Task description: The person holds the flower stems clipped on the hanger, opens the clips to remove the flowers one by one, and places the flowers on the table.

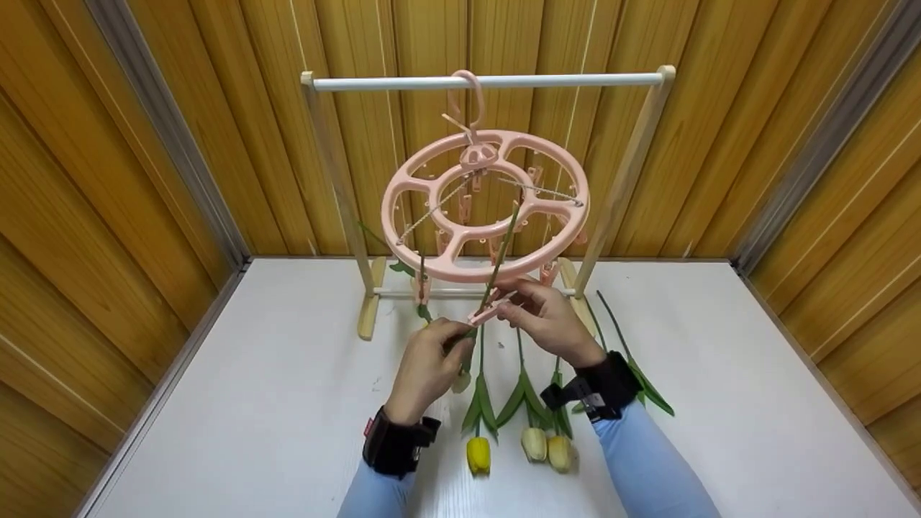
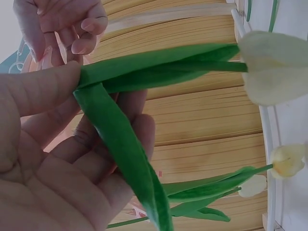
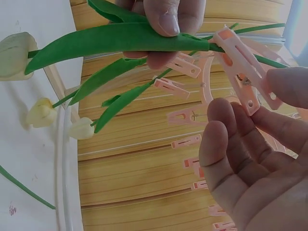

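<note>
My left hand [image 1: 428, 360] pinches an artificial tulip by its stem, beside the green leaves [image 2: 159, 67]. Its white bloom [image 2: 274, 67] points downward, and the stem rises past the front rim of a round pink clip hanger [image 1: 478, 155]. With thumb and fingers, my right hand [image 1: 550, 320] holds the handle end of a pink clothespin [image 3: 243, 67]. The stem lies at this clothespin's jaw end; whether the jaws press on it I cannot tell. Two more pale tulips [image 3: 41, 113] hang upside down near other clothespins [image 3: 173, 88].
The hanger hooks over the white bar [image 1: 561, 80] of a wooden stand [image 1: 633, 165]. On the white table [image 1: 288, 403] lie a yellow tulip [image 1: 478, 455], pale tulips [image 1: 534, 444] and a leafy stem [image 1: 651, 392] at the right. Wood-patterned walls [image 1: 144, 180] enclose the table.
</note>
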Tool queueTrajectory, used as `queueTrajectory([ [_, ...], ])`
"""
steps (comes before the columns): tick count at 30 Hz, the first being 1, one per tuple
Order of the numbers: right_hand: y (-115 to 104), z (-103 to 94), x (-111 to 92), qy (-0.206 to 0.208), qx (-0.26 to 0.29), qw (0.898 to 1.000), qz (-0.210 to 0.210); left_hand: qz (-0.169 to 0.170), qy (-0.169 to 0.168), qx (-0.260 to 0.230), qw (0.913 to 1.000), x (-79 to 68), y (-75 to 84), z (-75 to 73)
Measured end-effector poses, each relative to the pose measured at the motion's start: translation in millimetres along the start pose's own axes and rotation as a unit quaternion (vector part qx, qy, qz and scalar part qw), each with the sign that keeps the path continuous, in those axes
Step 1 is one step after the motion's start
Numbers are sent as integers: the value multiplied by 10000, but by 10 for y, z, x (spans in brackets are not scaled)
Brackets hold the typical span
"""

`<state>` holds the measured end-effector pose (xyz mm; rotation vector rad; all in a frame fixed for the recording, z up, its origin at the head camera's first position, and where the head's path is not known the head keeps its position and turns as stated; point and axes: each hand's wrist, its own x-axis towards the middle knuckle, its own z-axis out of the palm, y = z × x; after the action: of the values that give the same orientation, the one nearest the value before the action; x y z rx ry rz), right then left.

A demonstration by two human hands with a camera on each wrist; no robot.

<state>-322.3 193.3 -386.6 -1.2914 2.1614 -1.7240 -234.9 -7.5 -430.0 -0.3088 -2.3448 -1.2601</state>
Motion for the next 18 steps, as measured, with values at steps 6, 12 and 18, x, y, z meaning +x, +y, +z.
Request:
queueTrajectory([
  [6, -9, -33, 17, -72, -118, 9999, 97, -64, 14, -21, 10000, 1, 3, -9],
  [12, -27, -70, 21, -143, -216, 9995, 189, -24, 4, 5, 10000, -2, 8, -8],
  [18, -33, -81, 27, -108, -217, 9989, 411, -32, 0, 15, 10000, -1, 10, -6],
])
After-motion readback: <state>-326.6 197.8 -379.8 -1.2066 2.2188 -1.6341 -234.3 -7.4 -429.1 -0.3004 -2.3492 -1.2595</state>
